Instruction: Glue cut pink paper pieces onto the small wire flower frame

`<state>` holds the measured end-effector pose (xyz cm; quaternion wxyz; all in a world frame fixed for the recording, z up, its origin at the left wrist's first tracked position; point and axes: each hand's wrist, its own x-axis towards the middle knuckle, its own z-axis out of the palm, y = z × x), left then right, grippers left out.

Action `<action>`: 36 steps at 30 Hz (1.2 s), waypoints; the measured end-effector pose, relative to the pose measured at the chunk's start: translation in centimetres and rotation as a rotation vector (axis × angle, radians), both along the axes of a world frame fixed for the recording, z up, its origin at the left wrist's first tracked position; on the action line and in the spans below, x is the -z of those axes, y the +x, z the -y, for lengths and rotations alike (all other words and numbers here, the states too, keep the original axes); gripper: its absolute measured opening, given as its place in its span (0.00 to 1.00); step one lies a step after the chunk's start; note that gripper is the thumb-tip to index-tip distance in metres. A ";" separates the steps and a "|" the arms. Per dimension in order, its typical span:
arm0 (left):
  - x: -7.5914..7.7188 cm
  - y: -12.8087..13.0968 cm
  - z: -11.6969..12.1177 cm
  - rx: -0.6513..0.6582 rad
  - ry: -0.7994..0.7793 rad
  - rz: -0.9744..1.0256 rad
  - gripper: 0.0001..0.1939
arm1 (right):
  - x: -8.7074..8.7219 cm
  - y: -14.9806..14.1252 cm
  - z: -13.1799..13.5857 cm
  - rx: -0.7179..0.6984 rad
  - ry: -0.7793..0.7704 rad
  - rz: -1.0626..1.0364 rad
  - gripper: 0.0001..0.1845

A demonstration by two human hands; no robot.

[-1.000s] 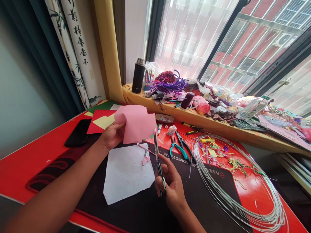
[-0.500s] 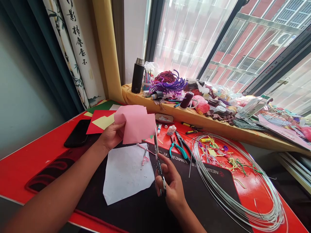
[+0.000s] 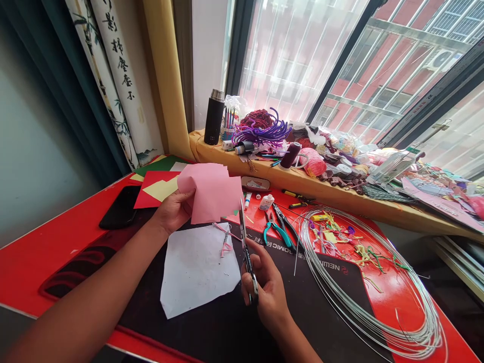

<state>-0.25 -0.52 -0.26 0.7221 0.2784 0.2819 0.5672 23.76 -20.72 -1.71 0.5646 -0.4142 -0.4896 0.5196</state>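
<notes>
Remotely, I see the left hand (image 3: 174,213) pinching pink paper (image 3: 215,199) by the white sheet's (image 3: 198,275) far edge, its unsupported right side liable to buckle against scissors (image 3: 248,259) the right hand (image 3: 267,280) grips.

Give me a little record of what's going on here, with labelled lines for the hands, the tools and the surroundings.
Left hand: grips pink paper
Right hand: holds scissors, blades pointing up by the paper's right edge; contact unclear
Below the pink paper: white sheet on a dark mat, a small pink strand on it
Tools nearby: teal-handled pliers
Right side: large coil of wire
Left side: black phone, red paper
Window ledge: black bottle, purple cords
</notes>
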 end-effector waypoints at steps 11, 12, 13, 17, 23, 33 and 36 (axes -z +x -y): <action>-0.1 0.1 0.1 -0.006 0.048 -0.029 0.23 | 0.0 0.0 0.1 -0.029 -0.009 0.009 0.35; 0.0 0.1 0.1 -0.004 0.047 -0.029 0.22 | 0.0 0.0 0.1 -0.029 -0.012 0.014 0.35; -0.1 0.1 0.1 0.002 0.045 -0.030 0.22 | 0.1 0.0 0.1 -0.029 -0.013 0.018 0.36; -0.2 0.2 0.3 0.014 0.040 -0.032 0.20 | 0.2 0.0 0.1 -0.033 -0.012 0.021 0.36; -0.4 0.4 0.3 -0.002 0.019 -0.017 0.20 | 0.4 0.0 0.2 -0.046 -0.003 0.019 0.35; -0.4 0.5 0.4 -0.021 0.027 -0.043 0.23 | 0.3 -0.1 0.0 -0.041 -0.005 0.023 0.35; -0.5 0.6 0.4 -0.028 0.030 -0.053 0.23 | 0.4 0.0 0.0 -0.033 -0.009 0.026 0.35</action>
